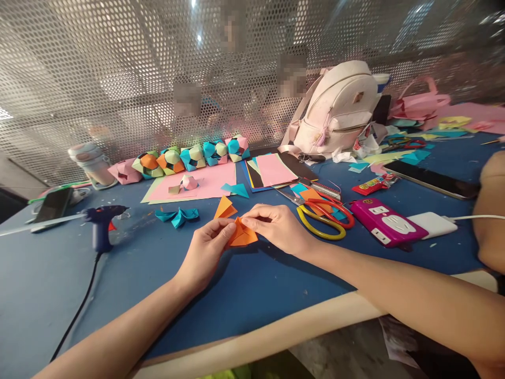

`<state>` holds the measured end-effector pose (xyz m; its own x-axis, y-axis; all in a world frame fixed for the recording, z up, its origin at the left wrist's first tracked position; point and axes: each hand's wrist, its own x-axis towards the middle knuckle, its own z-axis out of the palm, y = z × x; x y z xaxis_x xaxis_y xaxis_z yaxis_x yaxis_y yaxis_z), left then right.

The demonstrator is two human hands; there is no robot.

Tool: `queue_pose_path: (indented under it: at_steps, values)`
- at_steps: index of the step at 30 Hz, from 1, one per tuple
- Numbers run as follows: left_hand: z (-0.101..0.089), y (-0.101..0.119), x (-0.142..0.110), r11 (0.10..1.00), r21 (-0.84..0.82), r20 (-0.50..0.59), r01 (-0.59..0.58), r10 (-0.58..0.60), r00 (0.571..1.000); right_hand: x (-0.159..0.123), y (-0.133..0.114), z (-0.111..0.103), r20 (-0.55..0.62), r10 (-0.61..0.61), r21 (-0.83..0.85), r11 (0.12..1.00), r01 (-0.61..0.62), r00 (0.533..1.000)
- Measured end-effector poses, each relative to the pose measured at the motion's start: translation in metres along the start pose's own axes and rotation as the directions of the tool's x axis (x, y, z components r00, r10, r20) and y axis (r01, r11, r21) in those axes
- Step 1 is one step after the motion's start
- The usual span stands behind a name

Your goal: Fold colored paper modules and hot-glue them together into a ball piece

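Between my two hands is a folded orange paper piece (243, 238), held just above the blue tabletop. My left hand (211, 242) pinches its left side between thumb and fingers. On its upper right edge, my right hand (276, 223) is closed in a pinch. Another orange folded paper (225, 207) shows just behind my left fingers. To the left lie blue folded paper pieces (177, 216), and a flat blue paper piece (235, 189) rests farther back. Scissors with red and yellow handles (321, 226) lie close to the right of my right hand.
A glue gun (103, 226) with its cord stands at left. Folded paper balls (171, 160) line the back beside a bottle (92, 166). Paper sheets (272, 171), a backpack (339, 110), a purple power strip (389, 223) and a phone (430, 179) occupy the right. Another person's arm (491, 210) rests at the right edge.
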<state>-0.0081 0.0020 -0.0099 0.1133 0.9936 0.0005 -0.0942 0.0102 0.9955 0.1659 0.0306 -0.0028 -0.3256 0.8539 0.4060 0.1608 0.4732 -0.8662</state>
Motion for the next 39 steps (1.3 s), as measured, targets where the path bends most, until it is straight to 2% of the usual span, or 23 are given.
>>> queue_pose_path:
  at_steps: [7,18,24,32,39]
  values:
    - [-0.0011,-0.0008,0.0001,0.994,0.095,-0.003,-0.044,0.044,0.999,-0.0011,-0.003,0.0005,-0.014,-0.001,-0.019,1.0,0.0,1.0]
    - [0.0048,0.0067,-0.0057,0.966,0.238,-0.084,-0.101,0.124,0.989,-0.0033,-0.0042,0.0032,-0.024,-0.067,-0.05,0.997,0.066,0.997]
    - [0.0058,0.0081,-0.0051,0.964,0.243,-0.096,-0.106,0.133,0.987,-0.0031,-0.0041,0.0035,0.011,-0.026,-0.008,1.0,0.026,1.0]
    - [0.0053,0.0079,-0.0046,0.959,0.266,-0.069,-0.096,0.118,0.991,-0.0038,-0.0042,0.0039,-0.011,-0.022,-0.006,1.0,0.022,1.0]
    - [0.0063,0.006,-0.0042,0.973,0.202,-0.065,-0.112,0.127,0.99,-0.0034,-0.0038,0.004,-0.008,-0.04,-0.004,0.999,0.04,0.999]
